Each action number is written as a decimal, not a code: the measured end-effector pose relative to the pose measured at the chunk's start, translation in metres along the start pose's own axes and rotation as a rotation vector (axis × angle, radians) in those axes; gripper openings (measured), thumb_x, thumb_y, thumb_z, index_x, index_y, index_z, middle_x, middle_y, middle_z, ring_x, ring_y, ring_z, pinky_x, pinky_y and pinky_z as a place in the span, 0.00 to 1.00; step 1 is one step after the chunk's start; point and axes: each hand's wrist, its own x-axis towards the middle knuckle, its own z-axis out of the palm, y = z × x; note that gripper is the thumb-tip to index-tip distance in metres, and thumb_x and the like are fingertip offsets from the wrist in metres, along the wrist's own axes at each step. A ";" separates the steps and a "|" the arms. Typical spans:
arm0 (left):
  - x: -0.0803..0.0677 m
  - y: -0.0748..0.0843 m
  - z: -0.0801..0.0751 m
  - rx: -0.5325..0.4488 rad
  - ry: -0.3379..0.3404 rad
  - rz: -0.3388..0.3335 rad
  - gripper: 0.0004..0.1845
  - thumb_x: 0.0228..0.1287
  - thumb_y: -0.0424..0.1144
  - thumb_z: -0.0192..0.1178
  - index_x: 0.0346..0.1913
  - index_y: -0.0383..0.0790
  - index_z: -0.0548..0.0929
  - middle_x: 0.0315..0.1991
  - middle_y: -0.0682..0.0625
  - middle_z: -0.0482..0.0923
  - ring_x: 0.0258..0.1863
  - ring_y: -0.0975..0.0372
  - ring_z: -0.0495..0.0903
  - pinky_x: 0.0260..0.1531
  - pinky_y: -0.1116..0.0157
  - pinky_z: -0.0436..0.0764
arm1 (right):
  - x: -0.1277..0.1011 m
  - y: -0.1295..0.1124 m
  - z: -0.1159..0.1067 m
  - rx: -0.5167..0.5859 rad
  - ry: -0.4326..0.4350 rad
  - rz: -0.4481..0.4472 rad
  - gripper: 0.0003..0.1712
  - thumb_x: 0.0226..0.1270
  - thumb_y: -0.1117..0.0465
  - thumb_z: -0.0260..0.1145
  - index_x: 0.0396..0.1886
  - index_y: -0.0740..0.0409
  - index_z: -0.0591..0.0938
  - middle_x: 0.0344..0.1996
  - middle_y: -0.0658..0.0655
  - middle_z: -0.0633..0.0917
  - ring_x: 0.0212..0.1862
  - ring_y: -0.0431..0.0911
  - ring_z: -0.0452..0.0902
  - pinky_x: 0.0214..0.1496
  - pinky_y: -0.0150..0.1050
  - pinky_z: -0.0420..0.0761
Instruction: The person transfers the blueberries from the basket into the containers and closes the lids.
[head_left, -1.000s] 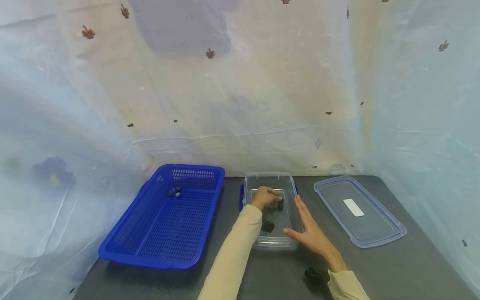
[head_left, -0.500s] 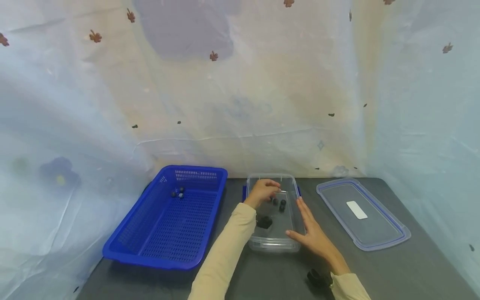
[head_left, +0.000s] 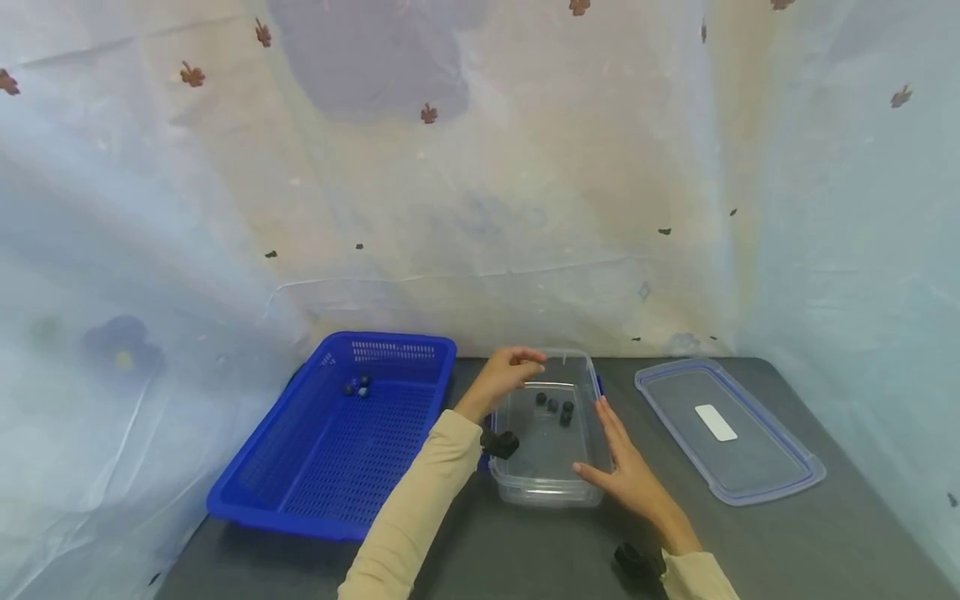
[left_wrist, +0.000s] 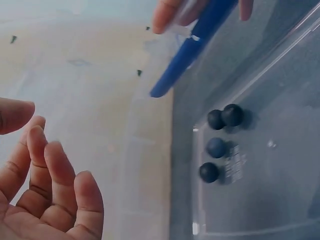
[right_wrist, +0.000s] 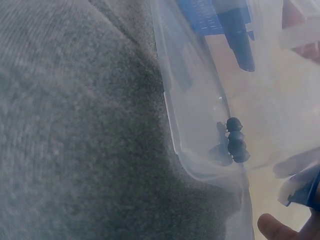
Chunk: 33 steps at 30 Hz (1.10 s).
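Observation:
A clear plastic container [head_left: 551, 492] holds several blueberries [head_left: 567, 407], small, round and dark blue-black. They sit together near one end in the left wrist view, two of them side by side [left_wrist: 232, 115]. My left hand [head_left: 498, 377] hovers over the container's left edge, fingers loosely bent; in its wrist view nothing lies between thumb and fingertips. My right hand [head_left: 628, 471] rests along the container's right side, fingers straight and thumb spread toward the front corner. A blue side latch [left_wrist: 192, 55] hangs folded down, with right-hand fingertips beside it.
To the left stands a blue slotted basket [head_left: 337, 471] with a few blueberries [head_left: 363, 392] in its far left corner. A clear lid [head_left: 750, 454] with a white label lies on the grey tabletop [head_left: 517, 558] to the right. A patterned plastic sheet [head_left: 487, 183] hangs behind.
My left hand has lifted from inside the container and moved left and back to its edge, uncovering the blueberries there. My right hand keeps its place at the container's side.

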 end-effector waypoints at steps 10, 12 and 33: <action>-0.020 0.009 -0.032 -0.003 0.044 0.072 0.11 0.68 0.36 0.59 0.50 0.36 0.83 0.40 0.45 0.79 0.37 0.57 0.75 0.37 0.63 0.75 | -0.001 0.002 0.000 0.013 0.010 -0.015 0.58 0.58 0.55 0.73 0.77 0.62 0.46 0.75 0.66 0.45 0.72 0.67 0.42 0.61 0.69 0.57; -0.025 0.009 -0.039 -0.014 0.064 0.088 0.10 0.68 0.35 0.59 0.48 0.34 0.82 0.39 0.45 0.79 0.38 0.52 0.76 0.38 0.63 0.76 | -0.002 0.001 0.000 0.014 0.010 -0.017 0.58 0.58 0.56 0.73 0.77 0.64 0.46 0.75 0.67 0.45 0.72 0.67 0.42 0.61 0.69 0.57; -0.070 0.001 -0.150 0.058 0.461 0.113 0.17 0.68 0.39 0.61 0.53 0.31 0.78 0.46 0.42 0.78 0.47 0.47 0.78 0.49 0.50 0.77 | 0.000 0.002 0.000 0.031 0.004 0.003 0.57 0.58 0.56 0.73 0.77 0.64 0.46 0.76 0.64 0.43 0.72 0.68 0.43 0.59 0.69 0.59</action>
